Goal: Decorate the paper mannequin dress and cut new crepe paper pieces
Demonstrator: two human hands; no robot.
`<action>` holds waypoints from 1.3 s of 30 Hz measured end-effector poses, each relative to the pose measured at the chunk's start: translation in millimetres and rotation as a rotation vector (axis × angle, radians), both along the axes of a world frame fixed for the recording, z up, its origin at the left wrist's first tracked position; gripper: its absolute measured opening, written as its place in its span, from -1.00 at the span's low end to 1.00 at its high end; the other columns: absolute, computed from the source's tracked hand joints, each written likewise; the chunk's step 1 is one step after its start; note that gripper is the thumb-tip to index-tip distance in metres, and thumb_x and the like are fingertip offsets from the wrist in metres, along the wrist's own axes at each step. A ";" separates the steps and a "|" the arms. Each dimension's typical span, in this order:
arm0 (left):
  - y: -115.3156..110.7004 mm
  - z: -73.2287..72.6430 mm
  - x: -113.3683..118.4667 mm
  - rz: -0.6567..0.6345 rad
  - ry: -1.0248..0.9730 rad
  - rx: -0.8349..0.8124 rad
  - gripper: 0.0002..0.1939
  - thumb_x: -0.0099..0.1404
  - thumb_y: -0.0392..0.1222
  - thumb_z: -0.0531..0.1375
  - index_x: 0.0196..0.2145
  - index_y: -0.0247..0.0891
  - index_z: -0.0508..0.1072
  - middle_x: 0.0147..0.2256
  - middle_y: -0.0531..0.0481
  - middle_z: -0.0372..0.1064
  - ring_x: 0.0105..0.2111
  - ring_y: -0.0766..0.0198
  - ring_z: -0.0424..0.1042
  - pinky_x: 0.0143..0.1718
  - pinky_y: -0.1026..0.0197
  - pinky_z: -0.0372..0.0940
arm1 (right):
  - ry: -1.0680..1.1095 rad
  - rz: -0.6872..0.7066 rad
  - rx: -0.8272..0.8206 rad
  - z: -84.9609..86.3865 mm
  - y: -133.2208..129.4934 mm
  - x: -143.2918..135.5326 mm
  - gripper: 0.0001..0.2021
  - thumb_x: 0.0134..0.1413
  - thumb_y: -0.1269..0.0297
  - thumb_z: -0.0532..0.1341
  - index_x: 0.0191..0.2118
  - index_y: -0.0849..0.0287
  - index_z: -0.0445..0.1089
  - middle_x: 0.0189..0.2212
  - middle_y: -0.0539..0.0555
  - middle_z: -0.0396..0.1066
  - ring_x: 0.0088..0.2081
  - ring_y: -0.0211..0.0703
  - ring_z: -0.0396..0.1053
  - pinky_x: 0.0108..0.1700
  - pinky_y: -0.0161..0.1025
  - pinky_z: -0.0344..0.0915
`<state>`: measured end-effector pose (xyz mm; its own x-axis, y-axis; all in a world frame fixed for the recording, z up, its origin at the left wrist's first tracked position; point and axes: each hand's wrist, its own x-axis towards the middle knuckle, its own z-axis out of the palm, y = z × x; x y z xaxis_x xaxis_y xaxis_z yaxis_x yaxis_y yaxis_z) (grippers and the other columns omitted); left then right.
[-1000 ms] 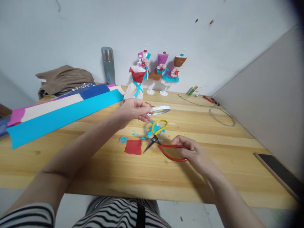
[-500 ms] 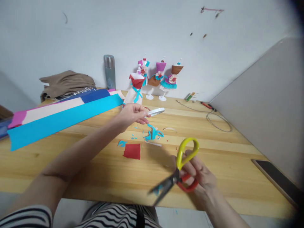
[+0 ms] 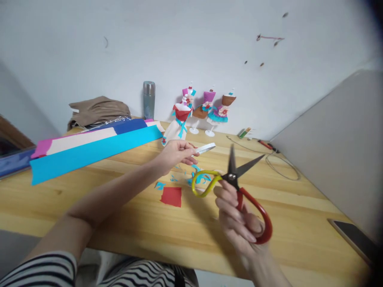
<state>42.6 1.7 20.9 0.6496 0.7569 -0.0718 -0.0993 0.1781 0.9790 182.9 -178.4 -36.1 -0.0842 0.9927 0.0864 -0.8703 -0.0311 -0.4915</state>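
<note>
Near the middle of the wooden table (image 3: 125, 223), my left hand (image 3: 179, 154) pinches a white ring-shaped roll (image 3: 207, 148), which looks like tape. My right hand (image 3: 239, 215) holds scissors (image 3: 232, 176) with one yellow and one red handle; the blades are spread and point up and away. A red square (image 3: 171, 197) lies below my left hand, beside small blue scraps (image 3: 160, 186). More blue cuttings (image 3: 200, 176) lie between my hands. Behind my left hand stands a small dress form (image 3: 178, 125) with a red top, pale skirt and blue bow.
Three more dressed forms (image 3: 226, 109) stand by the wall. A flask (image 3: 149, 99), brown cloth (image 3: 100, 111) and long coloured sheets (image 3: 95, 152) are at the back left. On the right lie a cable (image 3: 283, 169), a green tube (image 3: 244, 132) and a phone (image 3: 354, 239).
My right hand has turned the scissors from pointing down and left to pointing up, and raised them. The whole view has shifted slightly. My left hand still holds the roll.
</note>
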 end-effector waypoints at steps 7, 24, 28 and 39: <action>0.8 9.0 -6.8 0.009 -0.035 0.027 -0.84 0.33 -0.41 0.19 -0.44 -0.41 0.42 -0.33 -0.13 0.56 -0.49 0.40 0.53 -0.40 0.35 0.38 | -0.240 0.206 -0.198 -18.8 9.0 -19.9 -0.73 0.06 0.11 0.39 -0.26 0.23 0.49 -0.61 -0.15 0.06 -0.66 -0.48 -0.03 -0.66 -0.52 0.08; 12.8 18.9 -20.9 -0.181 -0.166 -0.206 -0.82 0.36 -0.34 0.21 -0.42 -0.42 0.48 -0.30 -0.21 0.58 -0.45 0.37 0.54 -0.39 0.38 0.42 | -0.570 0.255 0.005 14.6 4.7 -8.3 -0.20 0.00 -0.26 0.31 0.28 0.09 0.29 -0.40 0.09 0.50 -0.47 -0.13 0.45 -0.33 -0.16 0.34; 13.7 21.0 -23.6 -0.215 -0.173 -0.237 -0.81 0.37 -0.35 0.20 -0.43 -0.41 0.47 -0.29 -0.21 0.58 -0.43 0.36 0.54 -0.35 0.36 0.43 | -0.647 0.165 0.086 38.0 9.1 -11.3 -0.29 0.07 -0.30 0.20 0.18 0.12 0.39 -0.29 0.17 0.46 -0.35 -0.06 0.41 -0.20 -0.07 0.32; 9.3 22.9 -24.4 -0.217 -0.096 -0.145 -0.82 0.32 -0.29 0.26 -0.44 -0.41 0.49 -0.32 -0.21 0.58 -0.43 0.32 0.55 -0.35 0.30 0.42 | -0.609 0.153 -0.044 58.4 17.3 -16.4 -0.33 0.12 -0.27 0.20 0.14 0.16 0.40 -0.37 0.10 0.38 -0.38 -0.09 0.37 -0.28 -0.11 0.35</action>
<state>18.2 11.0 43.8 0.8046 0.5854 -0.0995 -0.1347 0.3431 0.9296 166.5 -161.0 22.2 -0.2463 0.9672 -0.0626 -0.4186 -0.1644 -0.8932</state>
